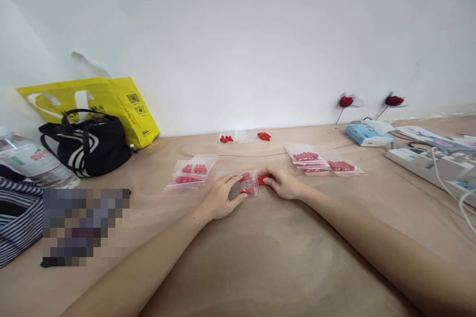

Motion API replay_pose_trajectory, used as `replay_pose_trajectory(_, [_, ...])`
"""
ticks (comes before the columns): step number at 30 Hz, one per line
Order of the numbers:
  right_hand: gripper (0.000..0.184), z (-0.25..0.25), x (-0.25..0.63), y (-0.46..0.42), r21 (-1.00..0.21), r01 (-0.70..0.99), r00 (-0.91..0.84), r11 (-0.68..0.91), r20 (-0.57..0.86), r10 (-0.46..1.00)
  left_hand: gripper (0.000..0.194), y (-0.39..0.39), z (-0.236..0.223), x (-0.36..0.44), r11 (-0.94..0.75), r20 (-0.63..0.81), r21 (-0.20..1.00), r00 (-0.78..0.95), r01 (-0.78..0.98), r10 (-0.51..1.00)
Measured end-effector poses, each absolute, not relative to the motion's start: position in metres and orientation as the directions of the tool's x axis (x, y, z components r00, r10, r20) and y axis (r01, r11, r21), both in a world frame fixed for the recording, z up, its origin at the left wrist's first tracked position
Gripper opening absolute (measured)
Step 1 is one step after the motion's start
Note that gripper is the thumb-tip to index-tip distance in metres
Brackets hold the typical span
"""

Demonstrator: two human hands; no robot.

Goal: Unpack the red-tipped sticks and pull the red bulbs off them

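In the middle of the table a small clear zip bag (255, 187) with several red pieces inside lies between my hands. My left hand (222, 198) grips its left side, fingers over the top and thumb at the near edge. At the right end of that bag, by its opening, my right hand (283, 183) pinches a red piece (262, 179) between thumb and fingers; how many it holds is partly hidden. Filled zip bags (191, 171) lie left of my left hand. More filled bags (310, 157) overlap beyond my right hand.
Loose red pieces (264, 136) and flat bags (244, 135) lie near the wall. On the left stand a yellow bag (143, 116), a black bag (107, 143) and a large bottle (40, 158). Tissues (362, 134) and a power strip (427, 166) with cables are at right.
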State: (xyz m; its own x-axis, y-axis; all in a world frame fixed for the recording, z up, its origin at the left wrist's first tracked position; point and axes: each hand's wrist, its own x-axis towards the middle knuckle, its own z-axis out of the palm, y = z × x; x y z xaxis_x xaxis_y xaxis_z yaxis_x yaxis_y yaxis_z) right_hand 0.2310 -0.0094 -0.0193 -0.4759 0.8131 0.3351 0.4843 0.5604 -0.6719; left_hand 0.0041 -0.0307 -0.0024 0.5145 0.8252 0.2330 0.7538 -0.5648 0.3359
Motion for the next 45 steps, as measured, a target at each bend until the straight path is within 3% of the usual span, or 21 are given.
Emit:
replay_pose_trajectory(7, [0.030, -0.024, 0.245, -0.002, -0.711, 0.444, -0.459, 0.545, 0.342, 0.820, 0.052, -0.032, 0.001, 0.006, -0.536, 0.217, 0.324, 0.490, 0.780, 0.844])
replay_pose_trajectory(12, [0.021, -0.022, 0.239, -0.006, -0.731, 0.433, -0.448, 0.527, 0.333, 0.830, 0.054, -0.032, 0.000, 0.006, -0.528, 0.209, 0.316, 0.484, 0.789, 0.849])
replay_pose_trajectory(21, [0.007, -0.012, 0.265, -0.029, -0.545, 0.619, -0.427, 0.566, 0.372, 0.824, 0.052, -0.030, -0.002, 0.004, -0.546, 0.241, 0.321, 0.490, 0.774, 0.838])
replay_pose_trajectory(29, [0.005, -0.009, 0.277, -0.038, -0.425, 0.751, -0.393, 0.505, 0.327, 0.859, 0.053, -0.030, -0.003, 0.005, -0.532, 0.252, 0.306, 0.471, 0.790, 0.845])
replay_pose_trajectory(39, [0.005, -0.023, 0.264, -0.041, -0.308, 0.889, -0.169, 0.340, 0.471, 0.866, 0.052, -0.031, 0.000, 0.005, -0.511, 0.250, 0.279, 0.453, 0.813, 0.856])
replay_pose_trajectory(45, [0.007, -0.018, 0.240, -0.012, -0.298, 0.929, -0.067, 0.220, 0.451, 0.890, 0.052, -0.030, -0.001, 0.005, -0.527, 0.250, 0.266, 0.470, 0.807, 0.846])
